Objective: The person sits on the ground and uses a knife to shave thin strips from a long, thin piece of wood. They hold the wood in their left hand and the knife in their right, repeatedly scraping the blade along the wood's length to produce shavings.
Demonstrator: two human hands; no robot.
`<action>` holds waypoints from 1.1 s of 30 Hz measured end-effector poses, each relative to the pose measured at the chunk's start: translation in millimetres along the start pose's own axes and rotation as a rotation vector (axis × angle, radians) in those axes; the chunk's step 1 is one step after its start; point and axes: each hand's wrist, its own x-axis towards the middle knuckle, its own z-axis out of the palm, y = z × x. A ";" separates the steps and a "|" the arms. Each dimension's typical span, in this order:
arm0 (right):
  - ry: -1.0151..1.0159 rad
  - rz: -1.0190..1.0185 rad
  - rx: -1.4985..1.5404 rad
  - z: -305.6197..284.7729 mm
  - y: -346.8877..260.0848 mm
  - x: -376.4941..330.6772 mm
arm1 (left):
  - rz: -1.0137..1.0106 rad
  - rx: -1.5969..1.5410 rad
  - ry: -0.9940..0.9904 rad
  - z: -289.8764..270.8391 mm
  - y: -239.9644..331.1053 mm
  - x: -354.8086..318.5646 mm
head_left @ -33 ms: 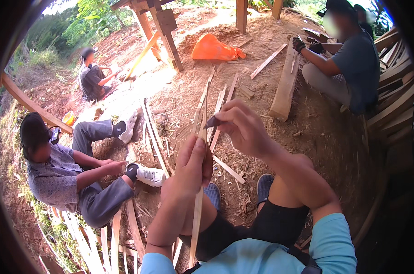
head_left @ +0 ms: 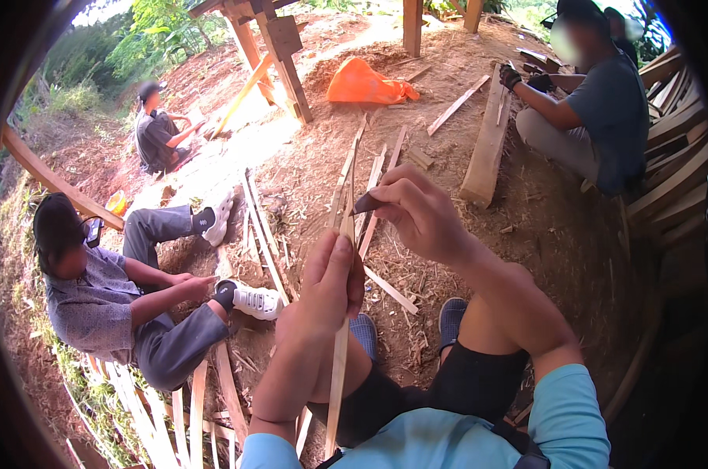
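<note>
Two hands work one bamboo strip (head_left: 340,367). Left hand (head_left: 328,288) grip clenched round it. Right hand (head_left: 421,211), just above, pinches a dark blade (head_left: 367,204) against the strip.

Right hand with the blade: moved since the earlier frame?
No. The right hand holds the same spot relative to the wooden plank on the ground.

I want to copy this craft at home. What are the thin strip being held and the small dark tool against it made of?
The thin strip, held in the left hand, looks like split bamboo or pale wood: straw-coloured, matte, unfinished. The dark tool in the right hand tapers to a point and is probably a metal blade, though too small to tell for certain.
</note>
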 end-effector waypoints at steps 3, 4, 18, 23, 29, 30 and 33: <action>-0.007 -0.004 -0.046 -3.2 3.4 2.8 | 0.005 0.041 -0.013 -1.3 -1.1 6.0; 0.010 0.010 -0.047 -1.8 2.4 2.4 | -0.004 0.043 -0.022 -1.6 0.7 6.7; 0.276 0.411 -0.084 -31.3 24.5 -17.8 | -0.068 0.035 -0.100 1.2 -3.1 -9.5; -0.029 0.040 0.037 -11.4 -16.2 -14.8 | -0.125 0.000 -0.052 0.1 6.3 -13.7; -0.080 0.034 0.065 -4.5 -24.6 -19.2 | -0.081 -0.029 -0.104 1.8 -3.9 -11.4; -0.083 0.008 0.039 -7.0 -20.6 -20.3 | -0.076 -0.026 -0.124 1.3 -5.5 -10.5; 0.023 -0.028 -0.136 -15.0 -4.7 -14.7 | -0.126 0.032 -0.125 8.4 0.1 -8.9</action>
